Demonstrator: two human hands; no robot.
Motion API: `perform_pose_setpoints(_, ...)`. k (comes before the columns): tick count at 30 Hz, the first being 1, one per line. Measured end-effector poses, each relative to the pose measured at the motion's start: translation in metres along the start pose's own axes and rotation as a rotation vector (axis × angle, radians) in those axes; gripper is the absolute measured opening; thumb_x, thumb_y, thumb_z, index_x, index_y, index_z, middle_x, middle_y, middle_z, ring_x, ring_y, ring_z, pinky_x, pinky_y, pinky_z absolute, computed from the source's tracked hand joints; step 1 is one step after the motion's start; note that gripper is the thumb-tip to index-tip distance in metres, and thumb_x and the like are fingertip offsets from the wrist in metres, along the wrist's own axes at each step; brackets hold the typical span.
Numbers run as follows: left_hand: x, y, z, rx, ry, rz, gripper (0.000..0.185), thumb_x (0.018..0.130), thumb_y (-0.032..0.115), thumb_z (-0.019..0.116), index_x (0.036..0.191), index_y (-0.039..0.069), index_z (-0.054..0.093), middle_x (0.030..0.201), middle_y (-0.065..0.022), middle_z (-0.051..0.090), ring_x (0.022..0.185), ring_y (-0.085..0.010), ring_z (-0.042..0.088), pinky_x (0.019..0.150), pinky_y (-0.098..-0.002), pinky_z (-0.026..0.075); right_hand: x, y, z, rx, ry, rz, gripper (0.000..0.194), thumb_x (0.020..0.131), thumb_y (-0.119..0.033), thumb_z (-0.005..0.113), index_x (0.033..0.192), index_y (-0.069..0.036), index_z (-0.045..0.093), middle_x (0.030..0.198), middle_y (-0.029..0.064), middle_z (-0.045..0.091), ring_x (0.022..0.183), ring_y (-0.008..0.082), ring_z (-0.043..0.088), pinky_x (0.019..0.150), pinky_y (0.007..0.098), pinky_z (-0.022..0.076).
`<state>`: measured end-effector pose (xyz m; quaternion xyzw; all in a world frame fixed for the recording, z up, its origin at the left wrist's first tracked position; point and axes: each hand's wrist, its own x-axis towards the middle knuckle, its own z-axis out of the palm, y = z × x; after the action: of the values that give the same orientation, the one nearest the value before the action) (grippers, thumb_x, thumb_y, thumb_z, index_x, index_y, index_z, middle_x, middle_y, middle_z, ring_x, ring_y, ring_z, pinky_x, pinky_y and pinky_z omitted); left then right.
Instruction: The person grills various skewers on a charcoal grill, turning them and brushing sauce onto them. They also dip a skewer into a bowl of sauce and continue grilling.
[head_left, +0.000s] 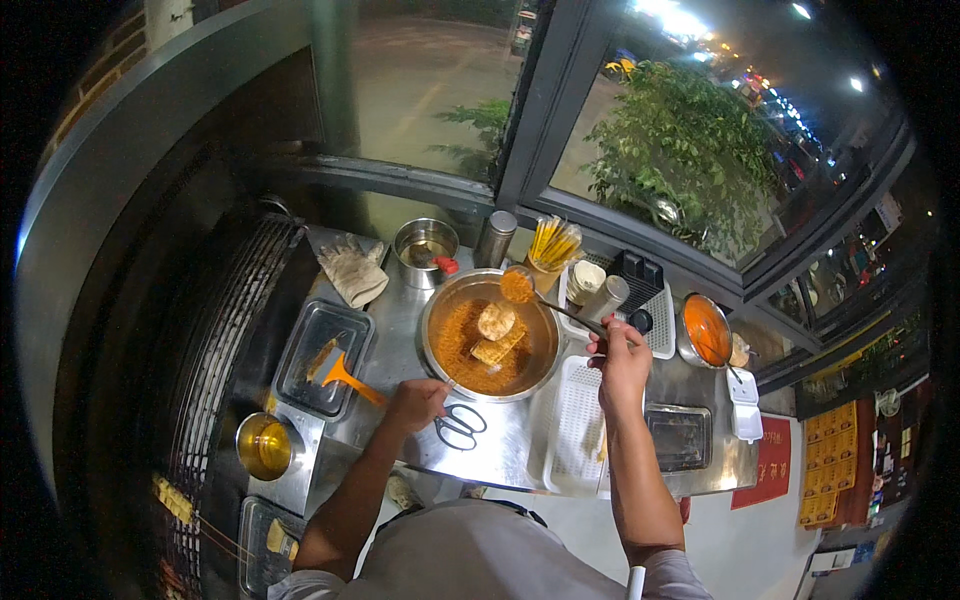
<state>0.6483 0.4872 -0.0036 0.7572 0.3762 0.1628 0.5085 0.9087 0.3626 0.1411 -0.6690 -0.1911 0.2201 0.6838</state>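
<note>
My right hand grips the long dark handle of a ladle. Its bowl, heaped with orange-brown seasoning, hangs over the far rim of a steel mixing bowl. Reddish-brown ground seasoning covers the bottom of that bowl. In it are a round pale piece of food and a rectangular yellowish one, partly coated. At the bowl's near left rim, my left hand pinches what looks like the end of a thin skewer, mostly hidden. Dark-handled scissors lie beside this hand.
A grill runs along the left, with skewered food. Nearby stand a tray with an orange-handled scraper and a bowl of yellow oil. On the right are a white basket and a red-sauce bowl.
</note>
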Motion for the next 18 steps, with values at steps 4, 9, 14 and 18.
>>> perform_pose_setpoints(4,-0.006,0.006,-0.002,0.008,-0.025,-0.124,0.032,0.091,0.026,0.056,0.078,-0.001,0.067,0.06,-0.0077,0.064,0.057,-0.0158,0.062,0.058,-0.0325,0.049,0.002,-0.001,0.002,-0.008,-0.012,0.003,0.026,0.096,-0.022,0.052,0.103,0.001,0.061,0.075,0.0072,0.064,0.059,0.0108,0.059,0.048,0.0239,0.0463)
perform_pose_setpoints(9,-0.009,0.009,-0.003,-0.035,0.016,-0.015,0.032,0.091,0.026,0.056,0.077,-0.001,0.066,0.06,-0.0077,0.064,0.056,-0.0157,0.062,0.057,-0.0323,0.049,-0.003,-0.001,0.007,0.006,-0.051,0.008,0.026,0.096,-0.021,0.052,0.103,0.003,0.062,0.074,0.0073,0.063,0.058,0.0112,0.059,0.048,0.0244,0.0466)
perform_pose_setpoints(14,-0.006,0.005,0.003,-0.128,0.047,0.016,0.026,0.09,0.02,0.058,0.077,-0.001,0.066,0.059,-0.0078,0.064,0.054,-0.0143,0.062,0.054,-0.0308,0.048,-0.006,-0.005,0.008,-0.021,-0.071,0.002,0.026,0.096,-0.021,0.052,0.103,0.002,0.062,0.074,0.0075,0.063,0.058,0.0111,0.059,0.049,0.0233,0.046)
perform_pose_setpoints(18,-0.007,0.0,0.007,-0.154,0.065,0.01,0.025,0.09,0.021,0.058,0.081,-0.002,0.067,0.061,-0.0071,0.064,0.055,-0.0133,0.061,0.055,-0.03,0.048,-0.008,-0.011,0.005,-0.024,-0.034,0.017,0.026,0.096,-0.023,0.053,0.1,0.0,0.062,0.075,0.0081,0.065,0.058,0.0107,0.06,0.047,0.0227,0.0456)
